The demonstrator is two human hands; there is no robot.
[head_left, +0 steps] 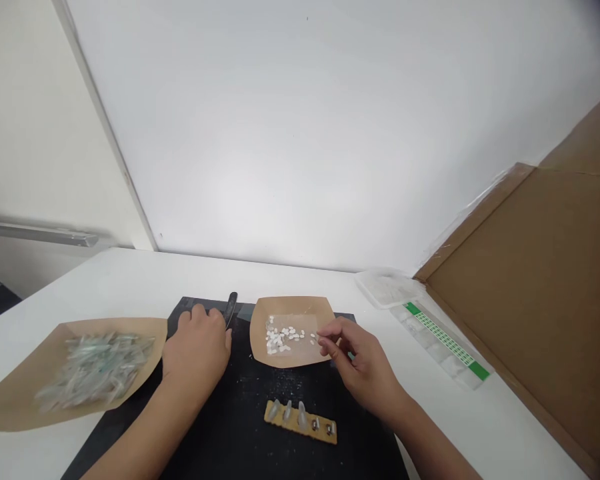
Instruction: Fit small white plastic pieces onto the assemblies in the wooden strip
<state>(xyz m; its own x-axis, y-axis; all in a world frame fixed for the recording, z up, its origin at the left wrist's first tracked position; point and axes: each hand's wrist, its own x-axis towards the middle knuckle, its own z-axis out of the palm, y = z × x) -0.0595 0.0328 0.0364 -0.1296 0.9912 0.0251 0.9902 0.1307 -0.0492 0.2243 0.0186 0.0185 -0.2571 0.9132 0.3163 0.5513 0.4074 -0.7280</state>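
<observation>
My left hand is closed at the left of the black mat, fingers curled. A slim black tool sticks out between its thumb and forefinger; the tool's lower end is hidden. Over the right edge of a small brown paper tray, thumb and forefinger of my right hand are pinched together; what they hold, if anything, is too small to make out. Small white oval pieces lie scattered in that tray. Nearer me, a tan strip carries three clear upright pieces and two metal clips.
On the left, a larger brown paper tray holds many blurred clear and greenish slivers. A clear compartment case with a green label strip lies at right, beside a brown cardboard box. A white wall rises behind the table.
</observation>
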